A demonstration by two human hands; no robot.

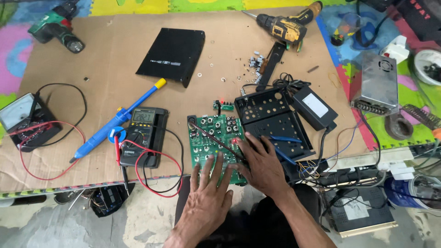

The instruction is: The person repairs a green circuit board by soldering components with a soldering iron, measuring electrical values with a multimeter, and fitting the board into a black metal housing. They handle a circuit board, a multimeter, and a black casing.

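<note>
A green circuit board (209,138) studded with jacks and knobs lies at the near edge of a cardboard sheet (115,50). My left hand (206,197) rests flat on the board's near edge, fingers spread. My right hand (261,165) lies over the board's right corner and grips a thin black probe (213,138), which slants across the board to its far left corner. A small red light glows on the board beside my right fingers. A black perforated metal chassis (271,117) sits just right of the board.
A digital multimeter (144,133) with red leads and a blue desoldering pump (117,119) lie to the left; an analog meter (20,119) is at the far left. A black case lid (172,55), two drills (285,27), loose screws, a power adapter (314,106) and a metal power supply (379,82) surround them.
</note>
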